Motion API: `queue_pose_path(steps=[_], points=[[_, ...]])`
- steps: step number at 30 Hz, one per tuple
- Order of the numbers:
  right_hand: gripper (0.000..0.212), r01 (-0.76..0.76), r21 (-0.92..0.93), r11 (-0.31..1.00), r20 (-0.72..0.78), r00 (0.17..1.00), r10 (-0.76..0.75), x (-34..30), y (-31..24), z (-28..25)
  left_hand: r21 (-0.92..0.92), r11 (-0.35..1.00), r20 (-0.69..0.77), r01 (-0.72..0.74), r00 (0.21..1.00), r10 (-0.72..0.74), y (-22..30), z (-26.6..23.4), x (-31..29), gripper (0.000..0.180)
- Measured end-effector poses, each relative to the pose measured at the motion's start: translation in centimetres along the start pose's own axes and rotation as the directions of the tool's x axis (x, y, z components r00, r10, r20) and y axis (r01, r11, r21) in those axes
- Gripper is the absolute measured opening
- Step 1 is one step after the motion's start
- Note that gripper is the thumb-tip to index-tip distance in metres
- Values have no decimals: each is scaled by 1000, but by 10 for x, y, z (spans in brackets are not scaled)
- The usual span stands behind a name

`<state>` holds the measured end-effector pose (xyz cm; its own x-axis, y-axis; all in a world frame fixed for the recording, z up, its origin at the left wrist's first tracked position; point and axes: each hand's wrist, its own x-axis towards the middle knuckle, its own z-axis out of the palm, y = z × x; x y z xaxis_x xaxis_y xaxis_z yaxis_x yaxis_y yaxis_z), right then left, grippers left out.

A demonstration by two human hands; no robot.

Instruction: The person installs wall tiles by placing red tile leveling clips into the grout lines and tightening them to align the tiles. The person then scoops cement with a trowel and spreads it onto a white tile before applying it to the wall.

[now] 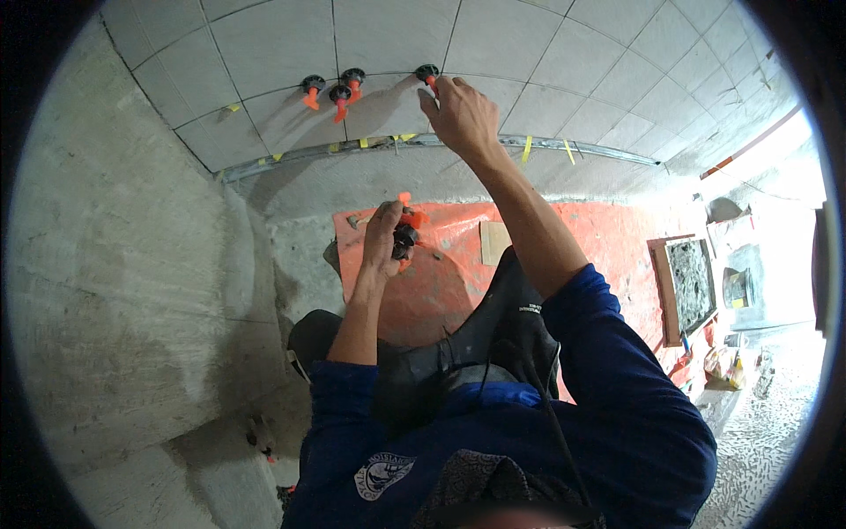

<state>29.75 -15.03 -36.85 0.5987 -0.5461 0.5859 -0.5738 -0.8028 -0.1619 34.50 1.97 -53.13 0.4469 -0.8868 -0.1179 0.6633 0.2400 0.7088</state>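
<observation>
Grey tiled wall (564,53), bare cement left, orange floor sheet (608,238).

Orange sheet (458,264) and mortar tray (692,282) below.

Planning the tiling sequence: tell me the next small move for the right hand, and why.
Probably twist the black cap of the tile leveling clip down snug: the right hand already has fingertips on it at the tile joint, and the left hand holds spare clips ready.
</observation>
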Motion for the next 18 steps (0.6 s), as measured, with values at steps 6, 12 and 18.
queue_pose_path(steps=[6, 12, 18], points=[[39, -159, 27, 987, 35, 987, 158, 7, -4, 6, -30, 999, 20, -13, 1000, 14, 6, -5, -6, 31], [38, -404, 538, 740, 153, 910, 386, 7, -8, 14, -10, 1000, -4, 4, 1000, -4, 11, -10, -9, 30], [32, -544, 834, 89, 450, 766, 459, 6, -12, 21, 22, 1000, -31, -18, 999, 18, 11, -14, -11, 30]])
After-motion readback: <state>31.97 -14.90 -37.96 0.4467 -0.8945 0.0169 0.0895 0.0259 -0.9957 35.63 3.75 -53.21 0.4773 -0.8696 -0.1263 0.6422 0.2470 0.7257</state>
